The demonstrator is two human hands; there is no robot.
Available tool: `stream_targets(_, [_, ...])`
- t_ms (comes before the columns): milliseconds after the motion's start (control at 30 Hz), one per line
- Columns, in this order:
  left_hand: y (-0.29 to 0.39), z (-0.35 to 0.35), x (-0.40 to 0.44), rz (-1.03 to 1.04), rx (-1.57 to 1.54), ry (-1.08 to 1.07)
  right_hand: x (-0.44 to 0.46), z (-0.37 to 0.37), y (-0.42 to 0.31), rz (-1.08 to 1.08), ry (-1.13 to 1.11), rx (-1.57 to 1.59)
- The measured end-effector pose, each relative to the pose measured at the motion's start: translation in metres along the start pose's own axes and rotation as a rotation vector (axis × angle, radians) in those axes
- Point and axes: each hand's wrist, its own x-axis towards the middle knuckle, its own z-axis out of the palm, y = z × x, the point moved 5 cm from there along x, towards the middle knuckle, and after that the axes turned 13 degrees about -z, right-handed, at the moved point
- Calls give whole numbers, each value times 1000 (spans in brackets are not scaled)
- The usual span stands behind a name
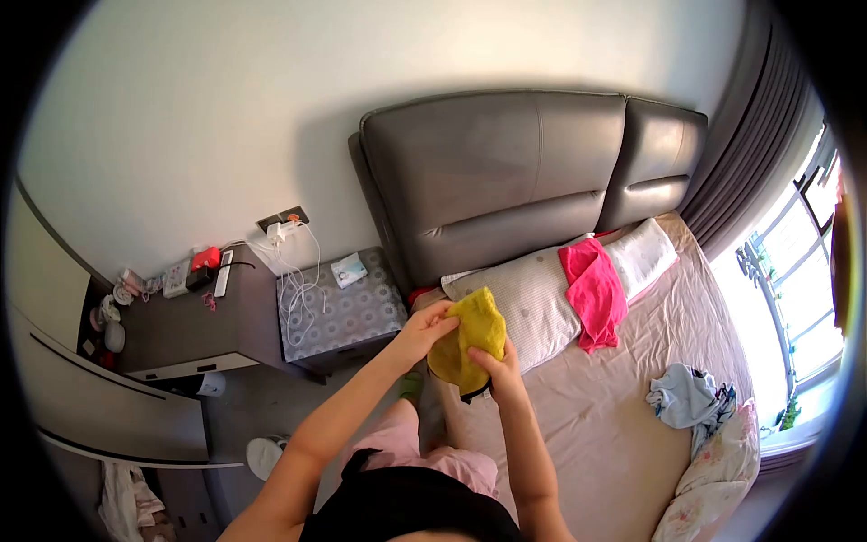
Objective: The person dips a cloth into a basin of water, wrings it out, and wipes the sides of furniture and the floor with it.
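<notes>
A yellow cloth (479, 330) with a dark lower edge is held up in front of me, between both hands, over the near side of the bed. My left hand (428, 331) pinches its upper left part. Lower down on the right, my right hand (502, 369) grips the cloth with the thumb pressed on its front. Folds hide some of the fingers. Whether the cloth is a towel or a garment I cannot tell.
Behind the bed (578, 425) stands a grey padded headboard (488, 172). A pink cloth (596, 294) lies across the pillows (528, 307). Light blue clothing (682, 397) is bunched on the right. A nightstand (352, 312) with white cables (298, 289) stands left.
</notes>
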Motion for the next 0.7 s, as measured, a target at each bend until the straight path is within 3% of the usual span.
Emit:
stream_targets(133, [-2, 4, 21, 81, 104, -61, -5, -22, 1, 45, 173, 130])
stream_targets(200, [-29, 7, 27, -90, 112, -144, -8, -33, -1, 50, 213, 163])
stream_targets(367, [-107, -11, 50, -198, 161, -193, -10, -54, 10, 79, 309, 91])
stream_targets(567, [-210, -94, 109, -398, 62, 32, -12, -65, 51, 104, 551, 101])
stream_targets(700, [-283, -190, 161, -360, 228, 390, -9, -64, 83, 65, 655, 171])
